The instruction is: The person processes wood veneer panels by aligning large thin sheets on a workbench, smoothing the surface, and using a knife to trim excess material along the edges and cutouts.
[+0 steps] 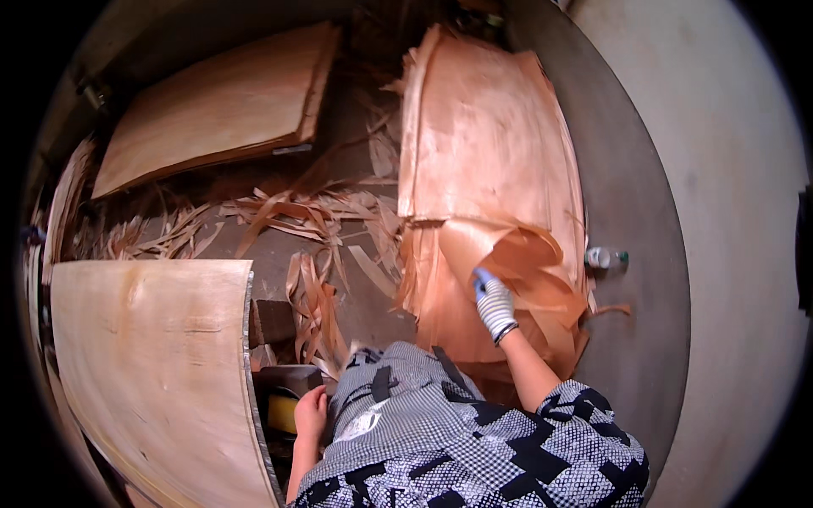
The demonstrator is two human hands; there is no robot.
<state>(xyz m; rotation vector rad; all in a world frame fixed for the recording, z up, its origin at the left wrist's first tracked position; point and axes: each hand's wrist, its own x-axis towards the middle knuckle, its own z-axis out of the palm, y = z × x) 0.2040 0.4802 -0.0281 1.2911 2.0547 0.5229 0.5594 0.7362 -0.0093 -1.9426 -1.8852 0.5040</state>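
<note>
My right hand, in a striped glove with blue fingertips, grips a thin orange-brown wood veneer sheet. That sheet curls up and over on itself at the near end of a veneer stack. More torn, folded veneer lies under and beside the glove. Low on the left, close to my body, my bare left hand is held with its fingers drawn together. Whatever is in those fingers, if anything, is hidden. Beside it sits a dark container with a yellow object inside.
To the left stands a stack of pale wood sheets; another stack lies far left. Loose veneer strips litter the floor between the stacks. A clear plastic bottle lies right of the veneer, near a pale wall.
</note>
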